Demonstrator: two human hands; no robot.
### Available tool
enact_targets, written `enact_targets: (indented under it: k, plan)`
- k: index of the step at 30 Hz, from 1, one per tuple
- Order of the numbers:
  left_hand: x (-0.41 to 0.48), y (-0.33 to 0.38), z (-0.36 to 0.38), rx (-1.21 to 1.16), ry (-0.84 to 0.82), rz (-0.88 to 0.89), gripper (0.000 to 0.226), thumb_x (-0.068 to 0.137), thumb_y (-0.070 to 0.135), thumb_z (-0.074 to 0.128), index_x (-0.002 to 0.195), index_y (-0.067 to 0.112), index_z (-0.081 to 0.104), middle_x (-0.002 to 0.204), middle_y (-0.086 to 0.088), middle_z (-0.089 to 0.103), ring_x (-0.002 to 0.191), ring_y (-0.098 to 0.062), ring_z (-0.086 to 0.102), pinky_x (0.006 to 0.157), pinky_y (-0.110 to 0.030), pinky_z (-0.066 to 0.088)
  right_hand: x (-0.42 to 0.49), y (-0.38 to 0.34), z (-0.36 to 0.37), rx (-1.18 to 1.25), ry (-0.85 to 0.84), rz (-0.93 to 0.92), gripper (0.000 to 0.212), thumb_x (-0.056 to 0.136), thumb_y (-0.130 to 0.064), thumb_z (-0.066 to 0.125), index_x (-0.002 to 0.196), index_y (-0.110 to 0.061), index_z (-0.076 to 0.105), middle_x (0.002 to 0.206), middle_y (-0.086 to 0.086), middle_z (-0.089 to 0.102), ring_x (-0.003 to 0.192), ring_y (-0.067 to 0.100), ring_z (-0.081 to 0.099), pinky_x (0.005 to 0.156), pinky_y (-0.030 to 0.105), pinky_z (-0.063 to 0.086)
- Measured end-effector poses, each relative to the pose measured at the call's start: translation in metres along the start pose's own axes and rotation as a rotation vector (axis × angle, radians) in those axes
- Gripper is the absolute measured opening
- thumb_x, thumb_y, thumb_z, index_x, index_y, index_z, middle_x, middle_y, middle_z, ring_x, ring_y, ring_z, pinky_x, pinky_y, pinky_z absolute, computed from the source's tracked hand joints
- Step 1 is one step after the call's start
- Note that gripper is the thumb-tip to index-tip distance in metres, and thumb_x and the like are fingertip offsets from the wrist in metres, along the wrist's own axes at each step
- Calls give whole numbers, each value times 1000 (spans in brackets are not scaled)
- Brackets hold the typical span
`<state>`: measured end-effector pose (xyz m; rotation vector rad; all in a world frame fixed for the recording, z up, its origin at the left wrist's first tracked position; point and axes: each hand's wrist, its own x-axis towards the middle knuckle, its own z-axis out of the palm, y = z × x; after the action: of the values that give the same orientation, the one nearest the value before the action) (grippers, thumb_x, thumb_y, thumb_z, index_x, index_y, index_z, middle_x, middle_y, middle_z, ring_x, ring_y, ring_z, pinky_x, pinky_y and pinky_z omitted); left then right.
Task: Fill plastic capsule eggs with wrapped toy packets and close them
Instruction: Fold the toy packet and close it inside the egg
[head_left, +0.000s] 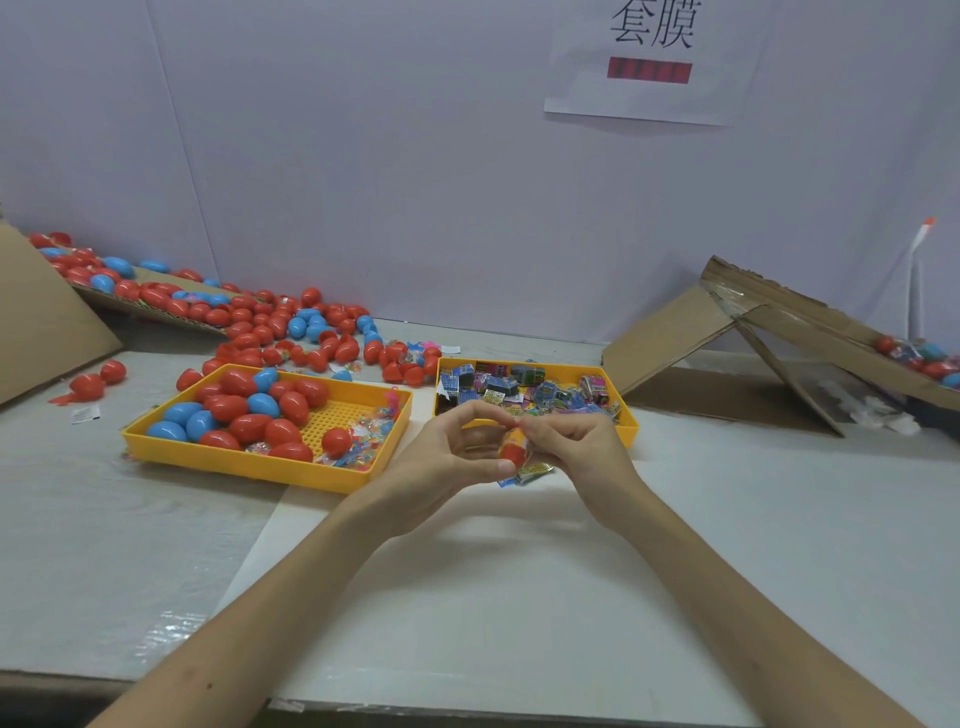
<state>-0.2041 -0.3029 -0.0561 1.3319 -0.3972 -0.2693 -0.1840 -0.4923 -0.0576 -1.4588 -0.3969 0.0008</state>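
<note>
Holding a red capsule egg (514, 448) between both hands at frame centre.
The left hand (447, 457) and the right hand (576, 452) each gripped the egg with curled fingers above the worktop (519, 571), just in front of the yellow tray of wrapped packets (629, 418). One wrapped packet (531, 473) showed directly below the egg. A second yellow tray (234, 464), left of centre, contained red and blue eggs (244, 410).

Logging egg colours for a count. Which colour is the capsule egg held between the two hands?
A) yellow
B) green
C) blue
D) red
D: the egg held between the left hand and the right hand is red.
</note>
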Motion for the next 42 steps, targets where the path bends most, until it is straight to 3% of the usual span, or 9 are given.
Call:
enact_targets:
  k: [8, 14, 18, 22, 27, 30, 34, 38, 42]
  plan:
    - [1, -1, 1, 94, -2, 40, 39, 77, -1, 80, 109, 17, 67, 107, -13, 74, 101, -24, 71, 85, -30, 57, 0, -1, 2, 23, -14, 68, 35, 85, -39, 67, 92, -6, 77, 84, 17, 74, 83, 30, 73, 75, 36, 59]
    - [1, -3, 0, 167, -8, 68, 39, 75, -6, 81, 104, 16, 66, 105, -8, 74, 99, -21, 70, 82, -27, 55, 0, 2, -2, -88, -6, 40, 25, 80, -26, 75, 92, -4, 79, 89, 17, 76, 80, 27, 72, 76, 42, 61]
    - [1, -5, 1, 184, -1, 63, 40, 79, -9, 78, 109, 12, 65, 109, -10, 74, 100, -22, 71, 83, -28, 55, 0, 1, -1, -90, 0, 24, 20, 82, -27, 73, 88, -9, 81, 85, 16, 76, 78, 25, 73, 73, 34, 60]
    - [2, -3, 0, 20, 1, 42, 38, 85, 2, 75, 120, 12, 63, 115, -13, 73, 107, -24, 70, 89, -32, 56, 0, 0, -1, 5, -9, 60, 33, 89, -39, 64, 97, -11, 78, 91, 16, 75, 90, 30, 74, 79, 34, 58]
    - [1, 1, -7, -242, -45, -12, 39, 97, 17, 64, 135, 12, 57, 130, -18, 67, 124, -31, 63, 93, -33, 56, 2, 0, -2, -5, -22, 23, 32, 80, -37, 78, 111, -28, 77, 113, 6, 75, 105, 26, 72, 85, 37, 60]
    - [1, -2, -8, -274, -65, -47, 35, 100, 23, 61, 131, 9, 56, 129, -16, 68, 125, -30, 63, 92, -33, 56, 3, 2, -3, 15, 9, -7, 33, 77, -29, 81, 108, -19, 78, 109, 14, 76, 103, 35, 72, 95, 51, 56]
    - [2, -2, -8, -262, -85, -74, 34, 99, 26, 60, 128, 9, 55, 128, -17, 68, 124, -31, 63, 91, -33, 57, 4, 3, -5, 60, 14, -1, 40, 78, -19, 77, 113, -1, 73, 108, 21, 74, 100, 39, 72, 94, 47, 57]
    - [1, -1, -8, -248, -90, -84, 38, 98, 28, 61, 129, 8, 52, 129, -18, 68, 125, -32, 63, 92, -32, 56, 4, 3, -5, 54, 23, -14, 33, 78, -16, 75, 108, -5, 76, 105, 18, 75, 98, 33, 74, 86, 35, 60]
    - [1, 0, -7, -219, -101, -88, 53, 102, 32, 57, 139, -4, 42, 131, -19, 66, 125, -31, 63, 94, -33, 57, 2, 3, -4, 17, 12, -38, 31, 80, -22, 76, 108, -7, 77, 104, 17, 76, 99, 34, 73, 91, 46, 58]
